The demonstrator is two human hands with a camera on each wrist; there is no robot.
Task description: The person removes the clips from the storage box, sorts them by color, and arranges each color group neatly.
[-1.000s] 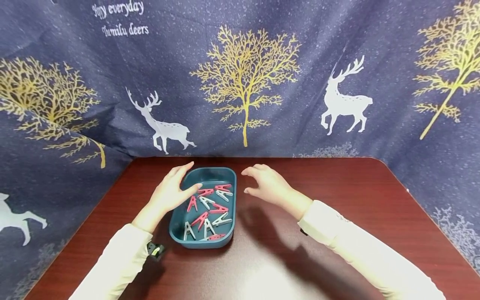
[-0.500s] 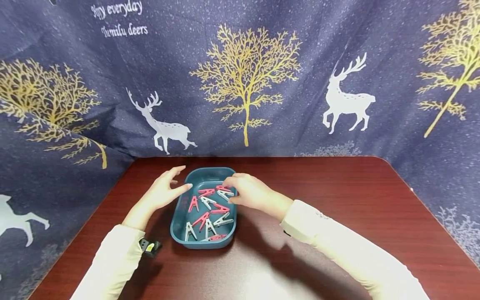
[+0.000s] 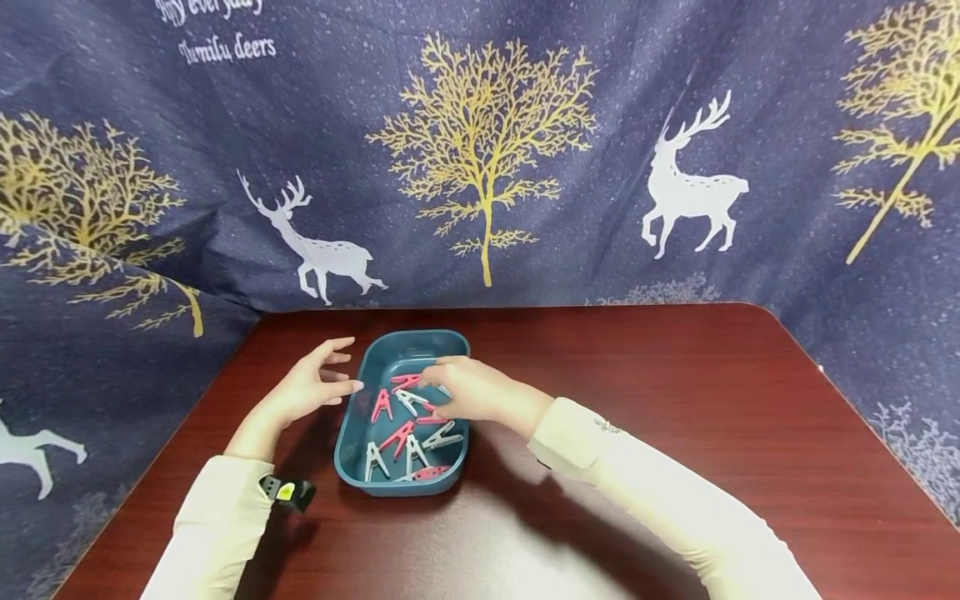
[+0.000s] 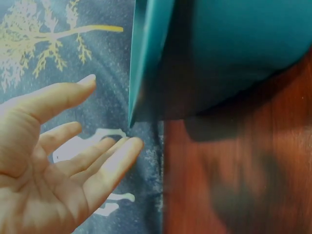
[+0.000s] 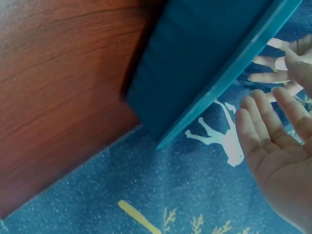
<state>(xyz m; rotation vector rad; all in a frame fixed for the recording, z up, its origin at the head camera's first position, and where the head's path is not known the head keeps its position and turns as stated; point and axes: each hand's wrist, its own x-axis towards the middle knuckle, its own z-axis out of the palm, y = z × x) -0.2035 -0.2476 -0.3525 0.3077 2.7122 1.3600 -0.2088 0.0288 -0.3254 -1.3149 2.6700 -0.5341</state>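
Right hand (image 3: 468, 390): released, fingers relaxed and thumb apart; just right of frame centre, reaching across the bin's right rim above the pegs.
Left hand (image 3: 303, 387): released, thumb and fingers spread; beside the bin's left rim, with a gap between thumb tip and rim in the left wrist view.
Pegs: pink (image 3: 383, 398) and white (image 3: 412, 444), scattered inside the bin; some sit behind the right hand, others crowd the near wall.
Bin (image 3: 405, 488): blue-green, left of centre, round-cornered; a strip of wood lies behind its far rim.
Table (image 3: 637, 400): widest to the bin's right, where the right sleeve (image 3: 660, 492) crosses; side edges slant towards the lower corners.
Cloth (image 3: 600, 208): rises behind the back edge.
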